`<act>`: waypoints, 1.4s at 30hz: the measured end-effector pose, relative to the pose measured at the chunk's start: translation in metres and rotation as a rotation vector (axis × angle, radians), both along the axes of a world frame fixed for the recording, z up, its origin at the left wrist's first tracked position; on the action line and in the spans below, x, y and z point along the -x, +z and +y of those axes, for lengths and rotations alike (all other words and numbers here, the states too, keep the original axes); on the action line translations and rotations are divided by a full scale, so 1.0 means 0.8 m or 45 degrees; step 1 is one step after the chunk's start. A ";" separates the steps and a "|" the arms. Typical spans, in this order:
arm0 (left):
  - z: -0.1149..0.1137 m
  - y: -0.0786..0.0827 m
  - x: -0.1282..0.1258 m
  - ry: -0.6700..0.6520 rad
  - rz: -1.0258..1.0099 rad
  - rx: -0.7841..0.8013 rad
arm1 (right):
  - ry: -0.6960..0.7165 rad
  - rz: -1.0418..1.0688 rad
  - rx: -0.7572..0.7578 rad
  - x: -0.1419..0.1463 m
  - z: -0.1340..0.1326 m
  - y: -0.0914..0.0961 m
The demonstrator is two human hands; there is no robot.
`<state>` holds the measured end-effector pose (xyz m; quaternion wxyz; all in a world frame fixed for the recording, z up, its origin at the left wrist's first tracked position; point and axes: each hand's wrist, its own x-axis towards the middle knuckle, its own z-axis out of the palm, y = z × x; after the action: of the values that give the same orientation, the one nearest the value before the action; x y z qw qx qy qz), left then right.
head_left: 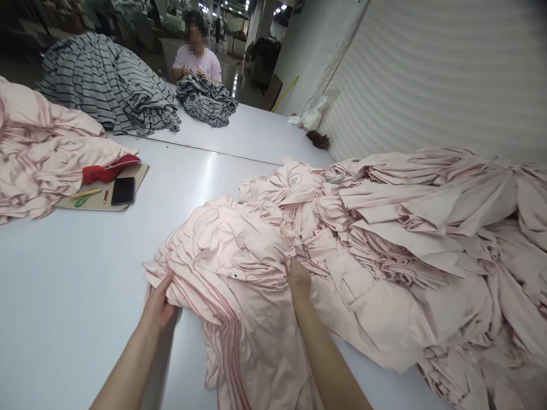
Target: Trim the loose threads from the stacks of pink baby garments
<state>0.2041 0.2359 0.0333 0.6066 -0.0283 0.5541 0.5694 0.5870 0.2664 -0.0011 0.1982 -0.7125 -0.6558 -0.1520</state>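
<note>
A big heap of pale pink garments (384, 239) covers the right half of a white table (77, 296). Its near-left part is a stack of folded pink pieces (231, 256) hanging over toward me. My left hand (159, 304) grips the left edge of that stack, fingers curled under the layers. My right hand (298, 280) presses into the stack's right side where it meets the larger heap, with its fingers tucked into the cloth.
At the left lie another pink pile (38, 154), a red cloth (106, 171), and a board with a black phone (123, 190) and pens. Striped grey garments (106, 82) are heaped at the back, where a person (197, 57) handles striped cloth (207, 101). A corrugated wall (436, 74) runs along the right.
</note>
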 end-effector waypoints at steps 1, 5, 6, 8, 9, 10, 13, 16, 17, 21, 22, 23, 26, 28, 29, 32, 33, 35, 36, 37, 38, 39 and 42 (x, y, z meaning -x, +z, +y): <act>0.006 0.002 0.003 -0.003 0.016 -0.025 | -0.034 -0.005 -0.024 0.010 -0.015 0.000; 0.022 0.008 0.018 -0.060 0.055 -0.043 | -0.077 0.016 -0.141 0.064 -0.094 0.022; 0.025 0.008 0.021 -0.071 0.051 -0.028 | 0.010 0.044 -0.127 0.077 -0.104 0.031; 0.028 0.006 0.024 -0.087 0.048 -0.005 | 0.079 0.108 -0.049 0.100 -0.099 0.041; 0.028 0.004 0.025 -0.084 0.052 0.006 | 0.063 0.114 -0.029 0.107 -0.085 0.041; 0.028 0.002 0.026 -0.071 0.061 0.017 | 0.041 0.104 0.000 0.110 -0.066 0.038; 0.025 -0.003 0.033 -0.005 0.094 0.043 | 0.122 0.016 0.139 0.099 0.004 0.017; 0.027 -0.006 0.043 0.029 0.095 0.048 | 0.176 -0.009 0.155 0.066 0.061 0.004; 0.029 -0.006 0.047 0.022 0.081 0.042 | 0.178 -0.014 0.149 0.055 0.077 0.005; 0.036 -0.007 0.055 -0.005 0.012 0.011 | 0.166 -0.028 0.111 0.035 0.107 0.026; 0.035 -0.009 0.054 0.002 -0.001 -0.004 | 0.150 -0.027 0.082 0.039 0.101 0.032; 0.033 -0.011 0.053 0.014 -0.011 -0.022 | 0.129 -0.018 0.035 0.047 0.088 0.036; 0.016 -0.016 0.040 -0.047 -0.043 -0.051 | 0.113 0.064 -0.167 0.080 0.015 0.024; 0.004 -0.017 0.026 -0.204 -0.046 -0.033 | 0.278 0.074 -0.122 0.092 -0.036 -0.001; 0.000 -0.016 0.020 -0.291 -0.031 -0.018 | 0.362 0.033 -0.070 0.092 -0.053 -0.015; 0.003 -0.010 0.009 -0.368 0.127 0.029 | 0.659 -0.122 -0.055 0.063 -0.058 -0.044; 0.008 -0.008 0.009 -0.345 0.185 0.048 | 0.691 -0.136 -0.030 0.050 -0.049 -0.047; 0.021 -0.004 0.016 -0.305 0.251 0.083 | 0.682 -0.142 0.017 0.034 -0.033 -0.040; 0.028 -0.003 0.020 -0.305 0.258 0.096 | 0.640 -0.134 0.033 0.034 -0.032 -0.033; 0.033 -0.002 0.025 -0.313 0.254 0.106 | 0.575 -0.115 0.044 0.040 -0.038 -0.025; 0.036 -0.002 0.029 -0.315 0.254 0.118 | 0.497 -0.079 0.051 0.053 -0.053 -0.017; 0.038 -0.003 0.033 -0.311 0.255 0.130 | 0.399 -0.032 0.066 0.069 -0.075 -0.012; 0.038 -0.005 0.037 -0.286 0.257 0.159 | 0.389 0.103 0.190 0.118 -0.161 -0.014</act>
<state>0.1742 0.2666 0.0295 0.6046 0.0534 0.6464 0.4624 0.4929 0.1380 -0.0126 0.1916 -0.6227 -0.7574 -0.0422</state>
